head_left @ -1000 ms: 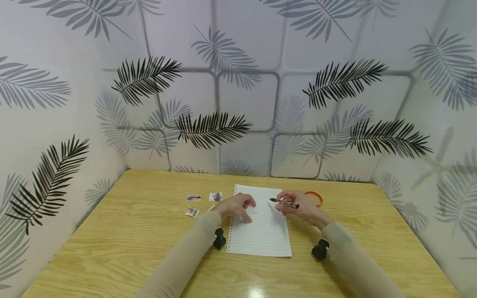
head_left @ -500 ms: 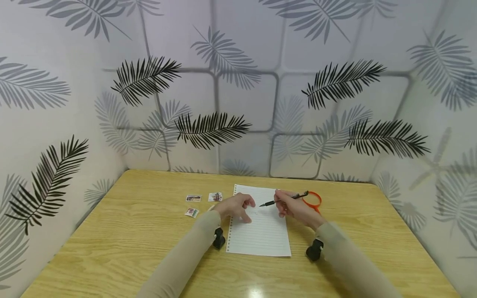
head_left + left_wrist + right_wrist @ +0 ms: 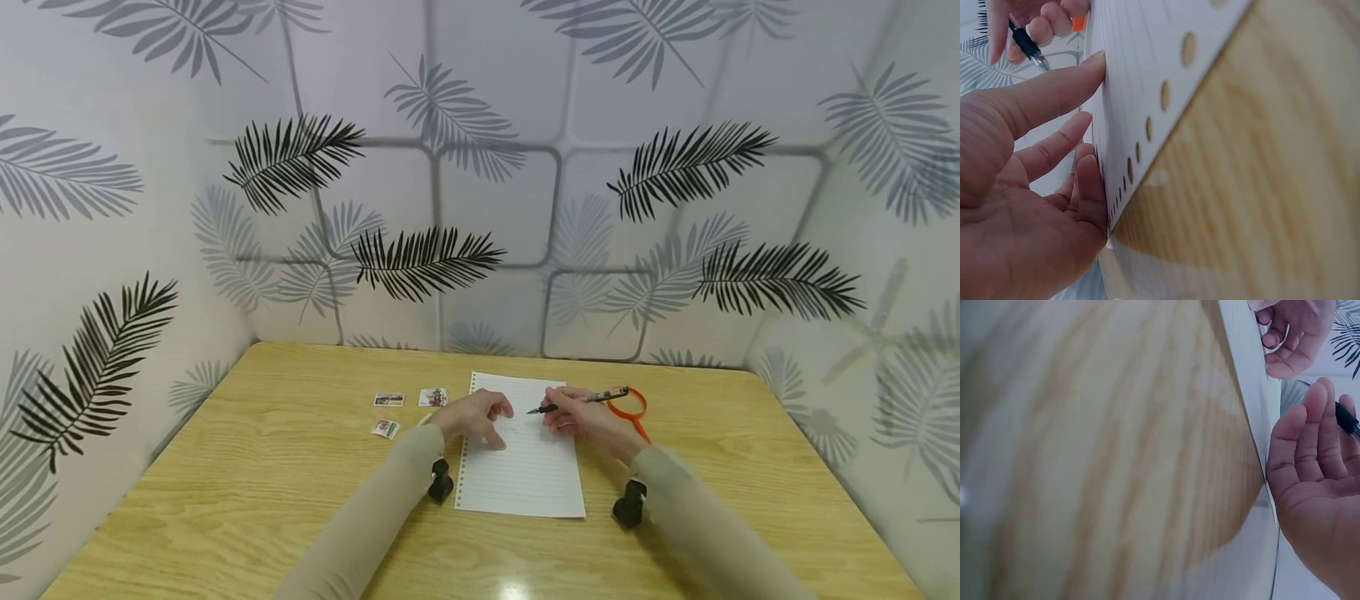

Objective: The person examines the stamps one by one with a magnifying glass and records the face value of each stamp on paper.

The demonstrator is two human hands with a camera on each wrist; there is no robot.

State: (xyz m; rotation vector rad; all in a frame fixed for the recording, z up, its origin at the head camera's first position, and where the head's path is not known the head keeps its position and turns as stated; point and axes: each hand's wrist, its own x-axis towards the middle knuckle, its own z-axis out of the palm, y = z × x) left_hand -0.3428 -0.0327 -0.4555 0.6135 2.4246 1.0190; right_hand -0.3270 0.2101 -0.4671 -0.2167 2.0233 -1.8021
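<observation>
A sheet of lined, hole-punched paper (image 3: 517, 487) lies on the table, with faint marks (image 3: 508, 428) near its upper middle. My left hand (image 3: 472, 417) rests on the paper's left side, fingers spread and loosely bent, holding nothing; in the left wrist view its thumb (image 3: 1054, 94) and fingertips touch the sheet. Over the right side of the paper, my right hand (image 3: 588, 421) pinches a dark pen (image 3: 607, 394). The pen's tip points left toward the left hand. The right wrist view shows the pen (image 3: 1346, 419) partly behind the fingers; whether the tip touches the paper cannot be told.
Three small printed stamps, a wide one (image 3: 389, 400), a flowered one (image 3: 432, 397) and a tilted one (image 3: 386, 428), lie left of the paper. An orange magnifying glass (image 3: 641, 429) lies to the right, partly behind my right hand. A leaf-patterned curtain (image 3: 495, 308) borders the table's back.
In my right hand the pen has swung round, its back end now up and to the right, and the hand has shifted slightly left. More of the magnifying glass shows. The left hand stayed put.
</observation>
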